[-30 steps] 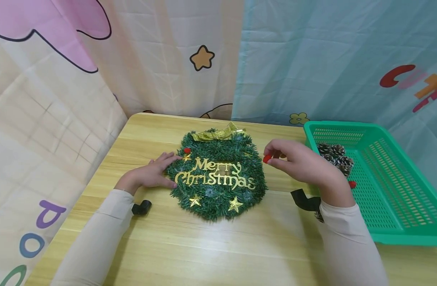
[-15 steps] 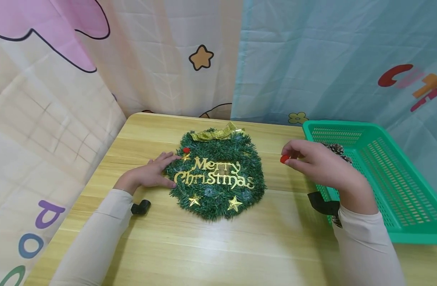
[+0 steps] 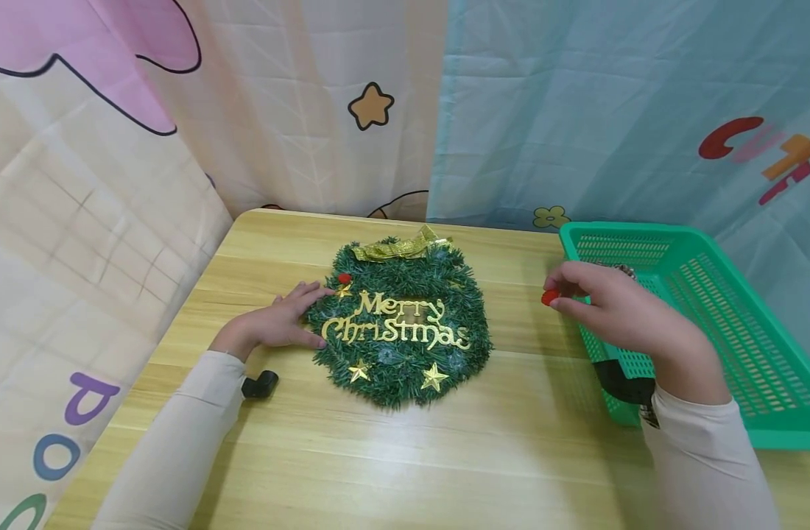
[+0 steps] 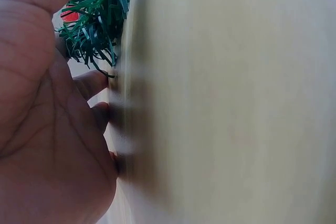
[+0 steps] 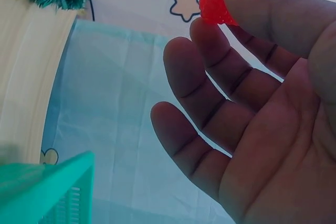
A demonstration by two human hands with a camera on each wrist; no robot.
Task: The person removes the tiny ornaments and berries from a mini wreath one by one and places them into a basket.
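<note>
A green tinsel wreath (image 3: pixel 405 397) with gold "Merry Christmas" lettering (image 3: pixel 397 321) lies on the table. Gold stars (image 3: pixel 434 377), a gold ribbon (image 3: pixel 395 250) and a red berry (image 3: pixel 344 279) sit on it. My left hand (image 3: pixel 277 322) rests at the wreath's left edge, fingers spread and thumb touching the greenery. To the right of the wreath, above the table, my right hand (image 3: pixel 604 302) pinches a red raspberry (image 5: pixel 212 3) between thumb and fingertips. The right wrist view shows its bumpy surface, with the other fingers loosely bent below.
A green plastic basket (image 3: pixel 763 434) stands at the right, partly behind my right hand and forearm. A bit of a pine cone (image 3: pixel 625 270) shows inside it. Printed curtains (image 3: pixel 544 110) hang behind the wooden table (image 3: pixel 405 471).
My right hand has moved right, away from the wreath and towards the basket, with the raspberry still pinched. It now hides most of the pine cones. My left hand has stayed in place.
</note>
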